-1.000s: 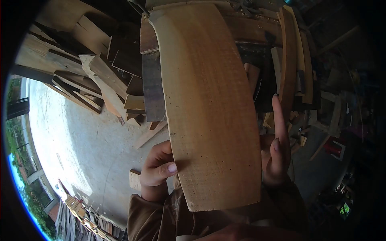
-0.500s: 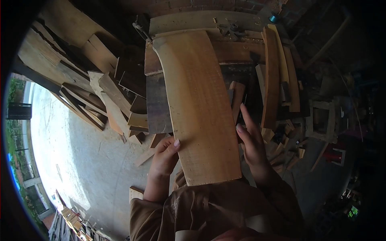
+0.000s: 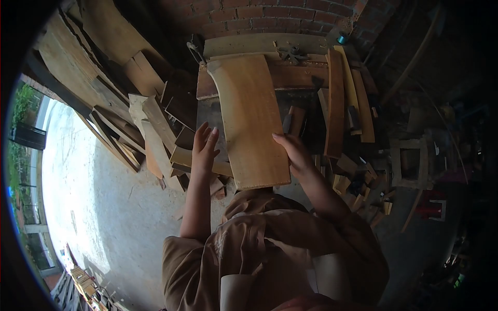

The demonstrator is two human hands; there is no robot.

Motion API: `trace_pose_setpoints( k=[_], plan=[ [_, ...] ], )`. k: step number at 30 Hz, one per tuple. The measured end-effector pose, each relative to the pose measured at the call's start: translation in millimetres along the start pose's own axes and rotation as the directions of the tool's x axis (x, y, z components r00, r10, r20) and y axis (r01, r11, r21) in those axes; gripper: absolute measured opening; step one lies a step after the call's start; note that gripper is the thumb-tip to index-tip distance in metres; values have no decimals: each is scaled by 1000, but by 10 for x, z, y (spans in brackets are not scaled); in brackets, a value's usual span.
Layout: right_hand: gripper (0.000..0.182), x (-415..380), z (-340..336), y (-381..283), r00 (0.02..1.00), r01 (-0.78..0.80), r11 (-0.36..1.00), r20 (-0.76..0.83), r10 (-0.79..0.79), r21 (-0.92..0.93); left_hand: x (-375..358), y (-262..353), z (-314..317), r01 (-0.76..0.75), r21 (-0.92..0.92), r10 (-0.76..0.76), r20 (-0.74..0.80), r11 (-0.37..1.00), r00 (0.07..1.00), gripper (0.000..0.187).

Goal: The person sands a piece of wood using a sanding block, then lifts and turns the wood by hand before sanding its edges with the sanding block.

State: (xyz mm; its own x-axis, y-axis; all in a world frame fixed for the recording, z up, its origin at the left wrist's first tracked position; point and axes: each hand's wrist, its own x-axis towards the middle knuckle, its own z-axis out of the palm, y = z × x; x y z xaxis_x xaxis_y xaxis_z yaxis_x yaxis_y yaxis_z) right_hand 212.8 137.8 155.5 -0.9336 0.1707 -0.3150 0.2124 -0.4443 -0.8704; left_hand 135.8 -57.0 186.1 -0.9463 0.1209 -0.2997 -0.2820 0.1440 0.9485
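Observation:
A wide wooden board (image 3: 251,124) with a wavy left edge lies lengthwise on the workbench (image 3: 207,111), its near end reaching toward my body. My left hand (image 3: 205,147) is raised just left of the board, fingers apart and holding nothing. On the other side, my right hand (image 3: 293,150) touches the board's right edge, thumb over the top face and the other fingers hidden under or beside it. A small wood block (image 3: 296,120) lies on the bench right of the board.
Long curved wood strips (image 3: 334,103) lie at the bench's right side. A metal clamp (image 3: 195,51) stands at the back left. Planks (image 3: 150,122) lean in a pile on the left. Offcuts (image 3: 363,194) litter the floor at right, near a wooden frame (image 3: 410,161).
My left hand has let go of the board's left edge and moved up and left. My right hand has come onto the right edge. In view, the board's near end sits higher.

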Motion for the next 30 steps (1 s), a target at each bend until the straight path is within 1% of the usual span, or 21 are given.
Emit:
trace_pose_setpoints(
  k=[1, 2, 3, 4, 5, 7, 9, 11, 12, 14, 16, 19, 21, 22, 23, 25, 26, 27, 29, 30],
  plan=[
    [27, 24, 33, -81, 999, -34, 996, 12, 33, 77, 38, 50, 8, -7, -1, 7, -4, 1000, 1000, 53],
    [24, 41, 124, -183, 1000, -21, 984, -2, 21, 179, 64, 90, 14, -40, -126, 47, 53, 991, 998, 55],
    [24, 65, 182, -316, 1000, -19, 984, 3, 19, 176, 92, 128, 23, -66, -252, 94, 103, 965, 990, 57],
    [24, 99, 229, -454, 1000, 17, 973, 15, -21, 230, 127, 159, 30, -102, -342, 179, 201, 934, 963, 59],
    [23, 139, 265, -576, 998, 52, 957, 24, -62, 285, 112, 214, 61, -108, -346, 184, 197, 932, 963, 59],
    [24, 244, 323, -798, 994, 68, 949, 59, -90, 309, 8, 409, 171, -213, -428, 303, 153, 878, 941, 57],
    [24, 282, 360, -941, 988, 86, 939, 95, -125, 334, -43, 545, 230, -251, -409, 336, 150, 878, 930, 58],
    [29, 260, 374, -1010, 963, 117, 942, 195, -184, 313, -116, 646, 276, -253, -430, 359, 187, 867, 914, 67],
    [29, 228, 390, -1027, 962, 119, 942, 198, -187, 313, -85, 618, 287, -265, -438, 383, 207, 859, 900, 73],
    [29, 171, 419, -1066, 981, 101, 948, 126, -145, 302, -101, 605, 303, -257, -466, 391, 217, 847, 894, 76],
    [29, 189, 355, -1032, 980, 102, 952, 136, -146, 289, -87, 580, 323, -250, -496, 403, 231, 832, 885, 79],
    [31, 228, 292, -996, 981, 104, 954, 129, -145, 282, -86, 502, 341, -298, -486, 456, 247, 822, 855, 85],
    [33, 241, 267, -978, 983, 107, 951, 116, -145, 290, -127, 490, 373, -381, -399, 502, 261, 834, 824, 89],
    [36, 245, 240, -981, 983, 108, 947, 111, -147, 304, -165, 530, 383, -413, -382, 528, 274, 827, 804, 85],
    [39, 262, 213, -982, 983, 107, 942, 106, -148, 318, -152, 538, 395, -417, -382, 531, 267, 825, 805, 85],
    [40, 327, 116, -968, 980, 110, 939, 123, -157, 326, -100, 542, 408, -477, -316, 565, 313, 820, 764, 86],
    [41, 353, 97, -955, 977, 113, 936, 132, -166, 335, -43, 517, 414, -505, -292, 581, 322, 812, 748, 90],
    [41, 352, 122, -969, 977, 109, 937, 137, -162, 332, -45, 521, 419, -505, -292, 581, 316, 812, 750, 90],
    [40, 312, 178, -1026, 982, 123, 934, 94, -164, 336, -77, 563, 432, -494, -295, 571, 302, 818, 764, 92],
    [40, 303, 202, -1037, 982, 123, 933, 93, -163, 338, -161, 628, 412, -376, -306, 469, 334, 875, 818, 96]
  ],
)
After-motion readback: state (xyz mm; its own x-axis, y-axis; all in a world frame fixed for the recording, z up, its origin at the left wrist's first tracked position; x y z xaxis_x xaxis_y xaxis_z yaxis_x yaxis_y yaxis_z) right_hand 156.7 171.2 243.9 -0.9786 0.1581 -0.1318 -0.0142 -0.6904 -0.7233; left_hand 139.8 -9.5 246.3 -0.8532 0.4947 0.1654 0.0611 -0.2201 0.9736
